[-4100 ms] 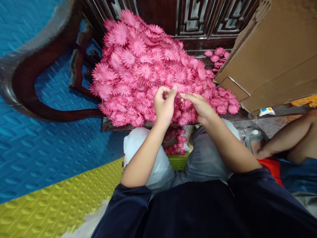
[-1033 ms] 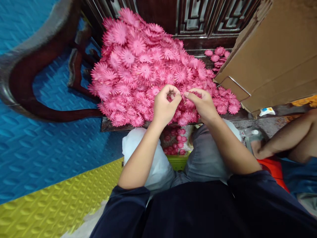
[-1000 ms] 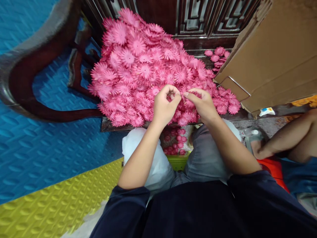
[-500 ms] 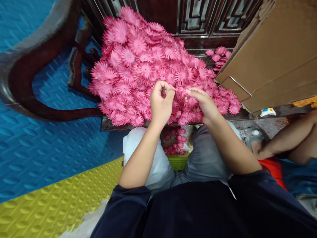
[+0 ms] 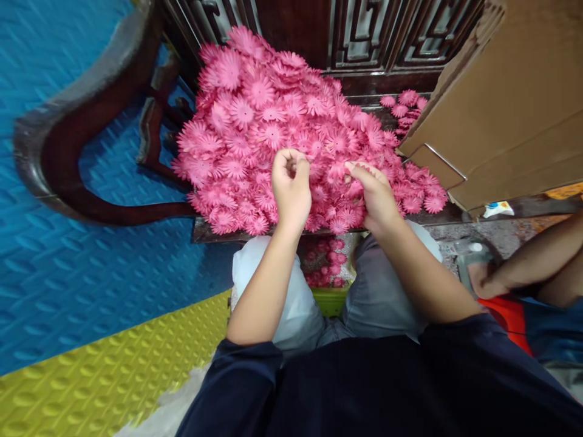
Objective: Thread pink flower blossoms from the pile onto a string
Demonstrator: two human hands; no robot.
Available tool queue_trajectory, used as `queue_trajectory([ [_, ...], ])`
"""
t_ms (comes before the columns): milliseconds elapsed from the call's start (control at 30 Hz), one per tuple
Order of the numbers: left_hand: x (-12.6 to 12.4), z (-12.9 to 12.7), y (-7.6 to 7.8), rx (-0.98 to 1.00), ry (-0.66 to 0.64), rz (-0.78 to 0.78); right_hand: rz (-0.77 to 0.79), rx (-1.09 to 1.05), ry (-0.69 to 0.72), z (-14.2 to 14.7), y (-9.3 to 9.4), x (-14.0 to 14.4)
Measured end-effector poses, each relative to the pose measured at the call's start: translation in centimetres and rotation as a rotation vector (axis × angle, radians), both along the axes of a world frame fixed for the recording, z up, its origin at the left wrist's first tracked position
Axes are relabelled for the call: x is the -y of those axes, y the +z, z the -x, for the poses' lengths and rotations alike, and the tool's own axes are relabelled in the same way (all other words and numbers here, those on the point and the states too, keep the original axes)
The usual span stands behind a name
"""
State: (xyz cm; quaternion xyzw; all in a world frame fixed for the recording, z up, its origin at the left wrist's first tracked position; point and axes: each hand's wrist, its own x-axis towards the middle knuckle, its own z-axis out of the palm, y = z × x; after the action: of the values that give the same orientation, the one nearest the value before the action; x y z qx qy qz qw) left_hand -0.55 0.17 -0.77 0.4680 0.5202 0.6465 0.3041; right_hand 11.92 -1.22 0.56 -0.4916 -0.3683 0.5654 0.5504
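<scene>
A big heap of pink artificial flowers (image 5: 272, 135), thin layered petals with small center holes, covers the dark wooden seat (image 5: 214, 235). Over its front part is my left hand (image 5: 291, 188), thumb and forefinger pinched together; what lies between the tips is too small to make out. My right hand (image 5: 378, 197) is closed a short way to the right, its thumb and fingers pinching what looks like a pink flower (image 5: 337, 172), which blends into the heap behind. A gap separates the two hands.
A curved wooden armrest (image 5: 45, 164) stands at left, above blue and yellow matting. At right a cardboard box (image 5: 505, 103) with a metal wire handle rests on the seat. More pink flowers (image 5: 334, 258) lie below, between my knees. Another person's arm (image 5: 528, 261) is at far right.
My hands have drawn apart, the left one moving slightly left, after both were pinching at the same pink flower. The view has shifted a little.
</scene>
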Motion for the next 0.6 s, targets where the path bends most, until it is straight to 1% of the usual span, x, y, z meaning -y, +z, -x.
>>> queue_trajectory([
  [100,0.1,0.0,-0.2,0.035,-0.145,0.059,-0.013,0.052,0.040,-0.3,-0.1,0.0],
  [167,0.5,-0.1,-0.2,0.037,-0.194,0.073,-0.021,0.096,0.039,-0.5,-0.2,0.1],
  [267,1.0,-0.3,0.1,-0.024,-0.253,0.064,-0.057,0.157,0.046,-0.7,-0.3,0.2],
  [400,1.3,-0.5,0.4,-0.122,-0.353,0.071,-0.130,0.175,0.047,-0.8,-0.4,0.2],
  [467,1.2,-0.6,0.3,-0.134,-0.378,0.080,-0.142,0.197,0.057,-0.9,-0.5,0.1],
  [600,0.9,-0.5,0.0,-0.111,-0.351,0.076,-0.133,0.238,0.067,-1.0,-0.7,0.1],
])
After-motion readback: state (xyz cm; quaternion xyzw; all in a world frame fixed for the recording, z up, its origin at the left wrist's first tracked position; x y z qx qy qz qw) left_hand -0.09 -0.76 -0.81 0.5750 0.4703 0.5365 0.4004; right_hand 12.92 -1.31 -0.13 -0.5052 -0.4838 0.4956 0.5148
